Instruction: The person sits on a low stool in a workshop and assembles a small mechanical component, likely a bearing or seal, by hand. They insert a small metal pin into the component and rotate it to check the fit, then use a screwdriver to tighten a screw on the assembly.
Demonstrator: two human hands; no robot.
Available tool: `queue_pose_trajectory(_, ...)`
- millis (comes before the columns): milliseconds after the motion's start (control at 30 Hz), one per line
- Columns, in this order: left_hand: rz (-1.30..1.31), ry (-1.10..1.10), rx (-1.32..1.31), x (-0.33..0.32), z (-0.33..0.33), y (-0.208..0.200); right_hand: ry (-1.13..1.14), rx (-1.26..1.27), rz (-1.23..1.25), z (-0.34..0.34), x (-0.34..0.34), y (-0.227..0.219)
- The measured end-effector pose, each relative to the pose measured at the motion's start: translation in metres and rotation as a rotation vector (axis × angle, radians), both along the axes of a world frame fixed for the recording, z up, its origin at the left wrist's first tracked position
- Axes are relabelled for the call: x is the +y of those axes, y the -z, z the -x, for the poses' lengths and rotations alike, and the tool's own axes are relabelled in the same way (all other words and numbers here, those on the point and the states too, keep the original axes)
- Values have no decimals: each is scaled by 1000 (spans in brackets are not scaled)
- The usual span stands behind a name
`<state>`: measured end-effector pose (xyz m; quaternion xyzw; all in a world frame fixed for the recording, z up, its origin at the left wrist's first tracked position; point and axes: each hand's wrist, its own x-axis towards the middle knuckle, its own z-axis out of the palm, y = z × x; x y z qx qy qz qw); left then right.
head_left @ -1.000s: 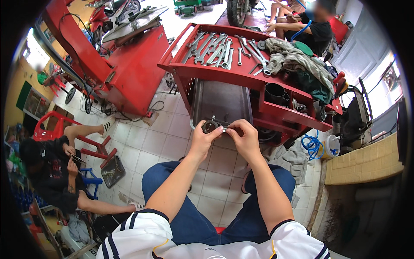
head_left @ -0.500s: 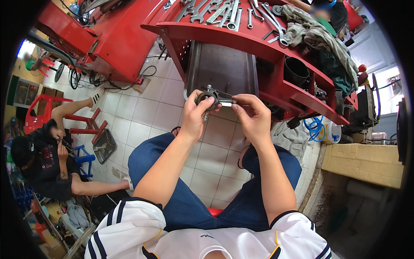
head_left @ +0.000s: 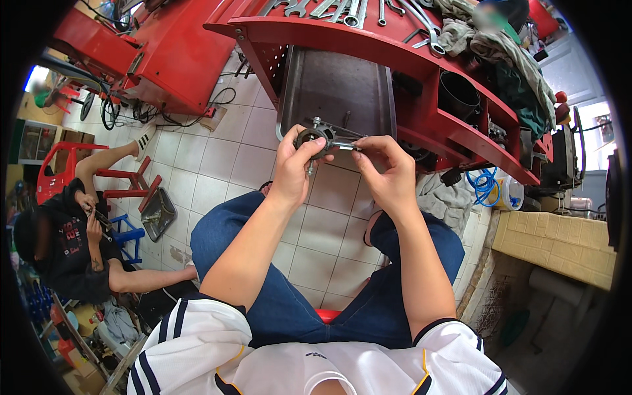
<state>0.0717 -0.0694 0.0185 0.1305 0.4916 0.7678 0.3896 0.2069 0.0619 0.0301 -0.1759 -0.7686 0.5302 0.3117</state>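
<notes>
My left hand (head_left: 293, 161) is closed around a dark ring-shaped metal part (head_left: 308, 136), the thumb pressed on its face. Small bolt-like ends stick out above and below the ring. A thin silver rod (head_left: 343, 145) points from the part toward my right hand (head_left: 388, 166). The right thumb and fingertips pinch the rod's outer end. Both hands are above the tiled floor, at the near edge of a grey metal tray (head_left: 337, 82) in the red tool cart. Whether the rod is fixed to the ring I cannot tell, as my left fingers hide that spot.
Several wrenches (head_left: 353, 14) lie on the red cart (head_left: 316, 33), with grey rags (head_left: 471, 39) to their right. A black cup (head_left: 459, 95) sits in a side compartment. A coiled blue hose (head_left: 482, 187) and a cardboard box (head_left: 556, 247) are at right. Another person (head_left: 69, 237) sits at left.
More of the silver rod shows between my hands, and both stay in nearly the same place. The cart and tray appear slightly higher in the picture.
</notes>
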Motion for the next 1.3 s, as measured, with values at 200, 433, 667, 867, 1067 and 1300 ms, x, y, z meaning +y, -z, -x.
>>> queue_pose_trajectory(200,-42,5,-35,-2,0,-6,50,-47,-64,1,-3,-9)
queue_pose_trajectory(433,-30,-2,35,-2,1,-4,28,-102,1,0,-4,-4)
queue_pose_trajectory(667,6,24,148,-2,-2,-2,5,-272,-32,-5,2,-1)
queue_pose_trajectory(867,-15,25,100,0,-1,-2,-20,-81,104,-2,-4,-3)
queue_pose_trajectory(1067,5,46,142,-3,-1,2,-74,-278,255,-5,-2,-7)
queue_pose_trajectory(1300,-25,68,110,-2,-3,0,-94,-113,113,-2,-7,-4)
